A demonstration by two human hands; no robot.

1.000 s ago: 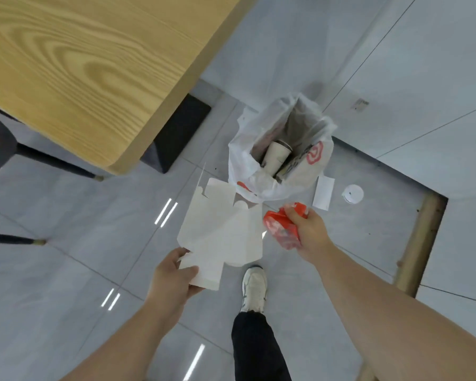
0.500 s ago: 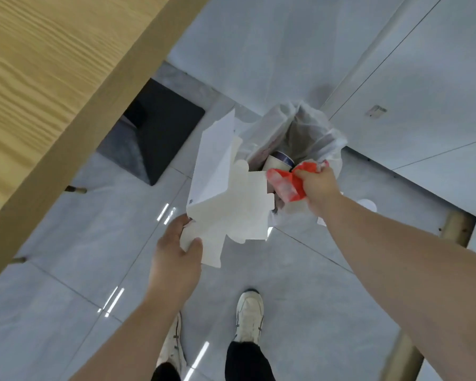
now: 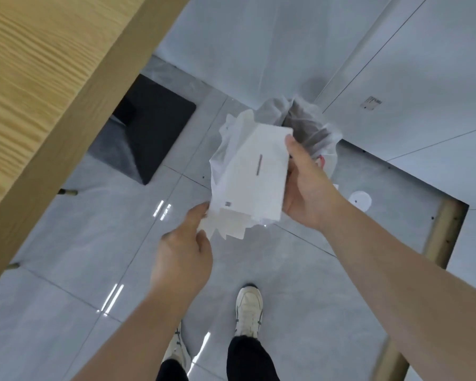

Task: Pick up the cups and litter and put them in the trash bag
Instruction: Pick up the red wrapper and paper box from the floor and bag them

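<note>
I am watching both hands folding a flattened white cardboard box (image 3: 254,174) above the open white plastic trash bag (image 3: 311,130) on the floor. My right hand (image 3: 307,188) is gripping its side; my left hand (image 3: 184,251) is pinching its lower flaps. The stiff panels are looking wider than the limp bag mouth, so I judge the box risks catching the rim and tipping the bag.

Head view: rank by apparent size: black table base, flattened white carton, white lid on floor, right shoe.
1. black table base and flattened white carton: look alike in area; the carton is nearer the camera, so no ranking.
2. right shoe.
3. white lid, smallest, partly hidden behind the right forearm.
</note>
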